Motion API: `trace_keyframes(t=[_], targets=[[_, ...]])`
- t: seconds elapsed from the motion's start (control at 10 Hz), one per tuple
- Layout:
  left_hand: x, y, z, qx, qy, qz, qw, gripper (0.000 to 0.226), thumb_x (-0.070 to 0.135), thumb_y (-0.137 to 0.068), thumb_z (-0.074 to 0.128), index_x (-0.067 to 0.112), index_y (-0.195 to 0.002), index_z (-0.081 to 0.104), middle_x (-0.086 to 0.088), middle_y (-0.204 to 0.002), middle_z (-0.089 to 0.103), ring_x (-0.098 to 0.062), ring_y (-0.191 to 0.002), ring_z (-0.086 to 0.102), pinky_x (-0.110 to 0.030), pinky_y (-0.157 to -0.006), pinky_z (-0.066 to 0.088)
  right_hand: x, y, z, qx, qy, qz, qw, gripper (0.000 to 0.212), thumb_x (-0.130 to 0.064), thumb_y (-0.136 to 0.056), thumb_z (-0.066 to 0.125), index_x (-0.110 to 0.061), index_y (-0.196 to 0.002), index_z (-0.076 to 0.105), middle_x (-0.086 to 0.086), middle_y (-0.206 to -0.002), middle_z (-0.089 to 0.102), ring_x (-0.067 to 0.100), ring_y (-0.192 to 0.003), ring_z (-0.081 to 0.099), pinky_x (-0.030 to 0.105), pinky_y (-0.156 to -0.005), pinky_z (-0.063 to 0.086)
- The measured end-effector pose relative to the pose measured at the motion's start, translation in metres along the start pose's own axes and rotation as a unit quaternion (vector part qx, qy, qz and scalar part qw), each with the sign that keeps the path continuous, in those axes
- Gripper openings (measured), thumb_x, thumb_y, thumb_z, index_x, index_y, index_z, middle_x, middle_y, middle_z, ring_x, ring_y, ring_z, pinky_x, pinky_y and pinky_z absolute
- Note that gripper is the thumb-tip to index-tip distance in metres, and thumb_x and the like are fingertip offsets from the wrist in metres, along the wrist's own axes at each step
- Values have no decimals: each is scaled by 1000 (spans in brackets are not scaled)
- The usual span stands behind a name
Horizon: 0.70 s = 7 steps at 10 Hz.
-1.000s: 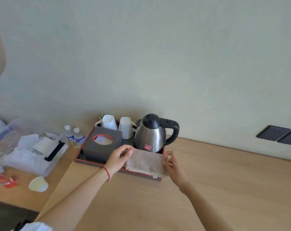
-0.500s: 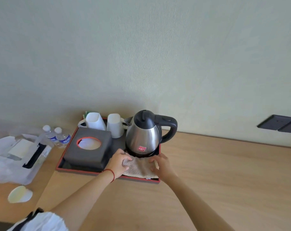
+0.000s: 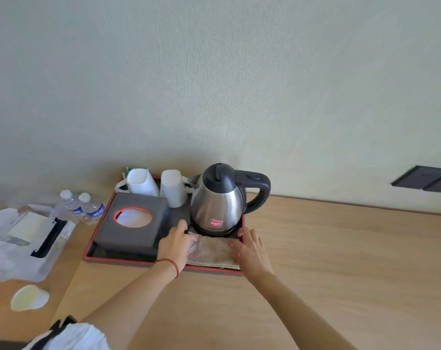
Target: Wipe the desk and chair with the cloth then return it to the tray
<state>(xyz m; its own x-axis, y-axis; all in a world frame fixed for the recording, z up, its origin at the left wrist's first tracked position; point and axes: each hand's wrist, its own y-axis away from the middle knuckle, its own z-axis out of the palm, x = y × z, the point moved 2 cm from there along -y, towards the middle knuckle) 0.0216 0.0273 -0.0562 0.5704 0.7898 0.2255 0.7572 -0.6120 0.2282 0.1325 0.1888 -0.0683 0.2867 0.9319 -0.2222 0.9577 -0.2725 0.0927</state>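
**In the tray's front right corner: cloth laid flat under both hands**

On the near side, bare pale wood desk (image 3: 328, 261) runs open to the right and toward the viewer. At the tray's (image 3: 118, 260) front lip, a thin red-edged rim, the folded cloth (image 3: 214, 251) lies flat: beige, waffle-textured, its near edge overlapping the rim. The left hand (image 3: 175, 245), a red cord at the wrist, rests palm down on the cloth's left end, fingers loosely spread, gripping nothing. The right hand (image 3: 249, 248) presses the right end, fingers extended flat. Just behind the cloth stands the kettle (image 3: 218, 200), rounded brushed steel with black lid and handle. Left of it sits a dark square tissue box (image 3: 133, 221) with a round opening. Behind, two white cups (image 3: 159, 185) stand inverted. Left of the tray, two small water bottles (image 3: 84, 205) stand close beside its edge.
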Motion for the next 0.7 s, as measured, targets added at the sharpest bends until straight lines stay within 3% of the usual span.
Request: trace_keyframes(t=[0.1, 0.2, 0.3, 0.4, 0.5, 0.6, 0.7], targets=[[1, -4, 3, 24, -82, 69, 994, 51, 5, -87, 53, 24, -133, 43, -1, -131, 42, -23, -110, 44, -34, -79, 47, 6, 0, -1, -20, 32, -59, 998, 38, -17, -84, 57, -12, -121, 55, 5, -133, 49, 30, -117, 44, 39, -97, 38], [-8, -6, 6, 0, -140, 86, 986, 48, 19, -91, 50, 20, -138, 37, -2, -134, 44, -26, -115, 42, -35, -86, 43, 15, 4, -1, -50, 62, -66, 995, 44, -36, -86, 57, -16, -125, 54, -4, -129, 55, 23, -115, 48, 34, -97, 38], [-15, -9, 6, -7, -183, 94, 979, 46, 19, -94, 45, 20, -139, 34, -2, -135, 43, -26, -117, 40, -36, -89, 40, 11, 5, -4, -42, 152, -57, 986, 41, -48, -74, 68, -27, -110, 67, -16, -109, 66, 14, -95, 61, 22, -81, 48], [-18, -12, 6, -5, -213, 97, 972, 55, 2, -90, 43, 24, -139, 34, -5, -135, 41, -29, -118, 38, -38, -90, 38, 8, -1, 1, -45, 139, -67, 987, 44, -36, -82, 65, -17, -121, 58, -5, -120, 60, 23, -109, 54, 32, -91, 43], [-10, -13, 6, -4, -228, 93, 969, 50, 4, -90, 42, 21, -136, 40, -7, -132, 40, -30, -119, 36, -38, -92, 36, 9, -5, 4, -73, 133, -58, 987, 44, -28, -90, 56, -10, -129, 47, 4, -130, 51, 30, -120, 39, 40, -100, 33], [-9, -11, 3, 12, -192, 83, 978, 39, 8, -90, 45, 21, -127, 52, -4, -132, 41, -26, -118, 37, -35, -92, 38, 9, -3, 3, -75, 90, -46, 992, 43, -28, -88, 57, -11, -127, 49, 3, -129, 52, 29, -119, 39, 39, -98, 32], [-10, -6, -8, 31, -75, 88, 993, 26, 14, -91, 49, 20, -113, 62, -2, -121, 51, -23, -110, 44, -33, -87, 41, 11, 1, 0, -82, 45, -36, 995, 40, -28, -87, 58, -13, -124, 52, 1, -128, 53, 27, -117, 42, 37, -97, 34]])
